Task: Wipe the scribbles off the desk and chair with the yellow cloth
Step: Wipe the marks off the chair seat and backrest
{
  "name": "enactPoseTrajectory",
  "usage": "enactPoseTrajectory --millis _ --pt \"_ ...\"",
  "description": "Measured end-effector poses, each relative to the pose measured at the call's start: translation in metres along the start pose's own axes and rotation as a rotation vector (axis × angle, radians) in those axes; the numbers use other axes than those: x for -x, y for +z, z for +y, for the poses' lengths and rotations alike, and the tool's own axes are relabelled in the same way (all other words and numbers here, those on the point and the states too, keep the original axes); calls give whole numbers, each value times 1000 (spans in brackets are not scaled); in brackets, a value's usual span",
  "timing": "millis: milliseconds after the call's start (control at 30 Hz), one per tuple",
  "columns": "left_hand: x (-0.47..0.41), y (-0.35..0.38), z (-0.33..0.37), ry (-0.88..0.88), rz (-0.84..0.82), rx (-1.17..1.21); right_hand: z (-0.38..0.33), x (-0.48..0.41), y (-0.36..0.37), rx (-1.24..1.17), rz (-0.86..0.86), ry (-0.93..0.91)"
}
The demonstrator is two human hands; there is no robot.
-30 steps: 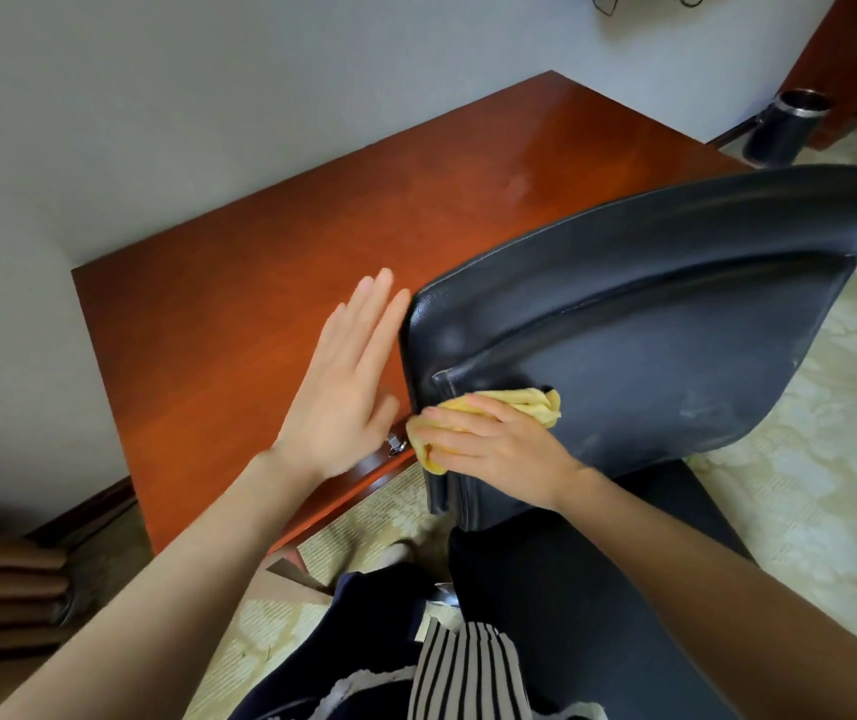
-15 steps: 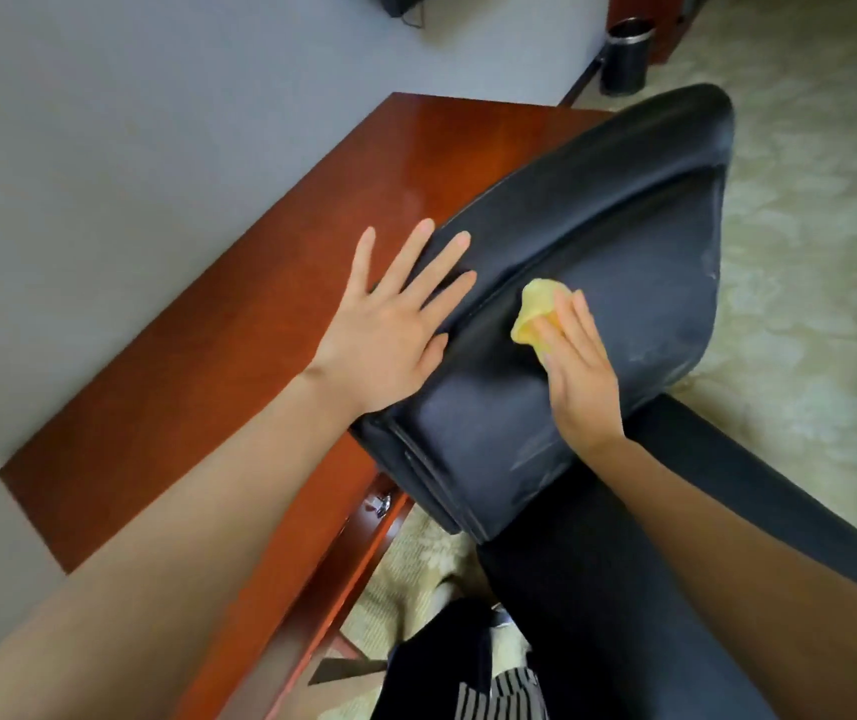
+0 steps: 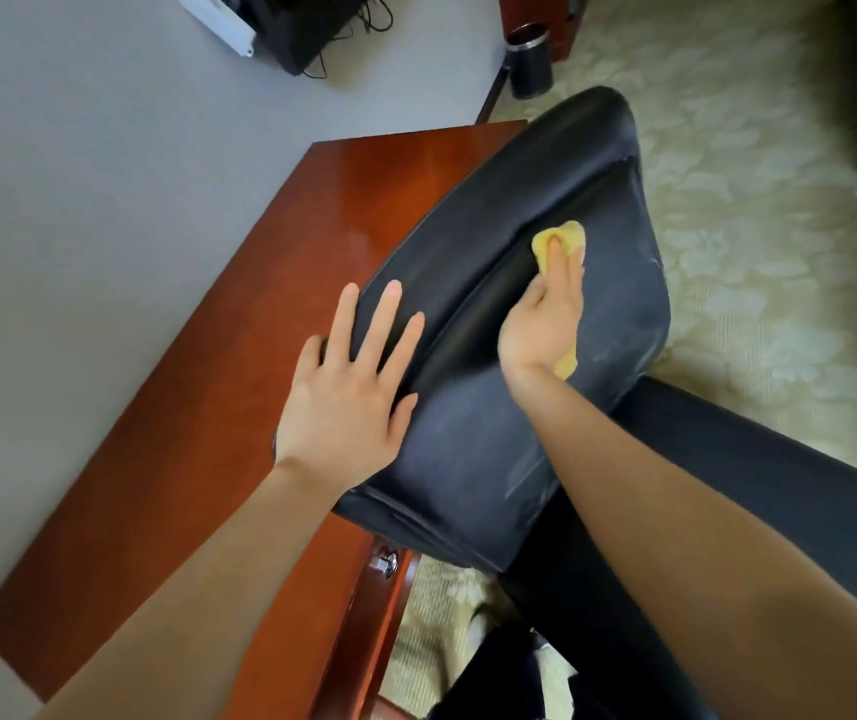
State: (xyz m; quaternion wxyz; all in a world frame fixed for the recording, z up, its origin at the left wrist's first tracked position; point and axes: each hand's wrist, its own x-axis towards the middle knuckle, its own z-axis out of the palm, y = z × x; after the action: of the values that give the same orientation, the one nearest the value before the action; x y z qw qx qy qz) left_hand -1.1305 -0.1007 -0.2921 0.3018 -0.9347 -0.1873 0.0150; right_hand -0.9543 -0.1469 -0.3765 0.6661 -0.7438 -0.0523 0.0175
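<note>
The black leather chair backrest (image 3: 468, 449) leans against the red-brown wooden desk (image 3: 239, 407), with faint whitish marks on its surface. My left hand (image 3: 348, 397) lies flat with spread fingers on the backrest's left edge. My right hand (image 3: 540, 324) holds the bunched yellow cloth (image 3: 572, 239) against the upper middle of the backrest. The cloth shows past my fingertips and again at my wrist. The chair seat (image 3: 727, 485) runs out under my right forearm.
The desk stands against a grey wall. A dark metal bin (image 3: 529, 67) stands on the patterned carpet (image 3: 753, 200) beyond the desk's far end. A black device with cables (image 3: 307, 28) sits at the top. A metal drawer knob (image 3: 387, 561) shows under the desk edge.
My right hand has slid the cloth up the backrest, from its lower left part toward the upper middle. My left hand has moved from the desk top onto the backrest's edge. The view has turned.
</note>
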Motion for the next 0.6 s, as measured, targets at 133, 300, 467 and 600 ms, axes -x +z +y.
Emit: enactPoseTrajectory --millis 133,300,467,600 --pt "1 1 1 -3 2 21 4 72 -2 101 -126 -141" --pt "0 3 0 -1 15 27 40 159 -12 65 -311 -421" --pt "-2 6 0 21 35 -30 92 188 -31 180 -525 -679" --pt "-1 3 0 30 61 -53 113 162 -59 247 -709 -959"
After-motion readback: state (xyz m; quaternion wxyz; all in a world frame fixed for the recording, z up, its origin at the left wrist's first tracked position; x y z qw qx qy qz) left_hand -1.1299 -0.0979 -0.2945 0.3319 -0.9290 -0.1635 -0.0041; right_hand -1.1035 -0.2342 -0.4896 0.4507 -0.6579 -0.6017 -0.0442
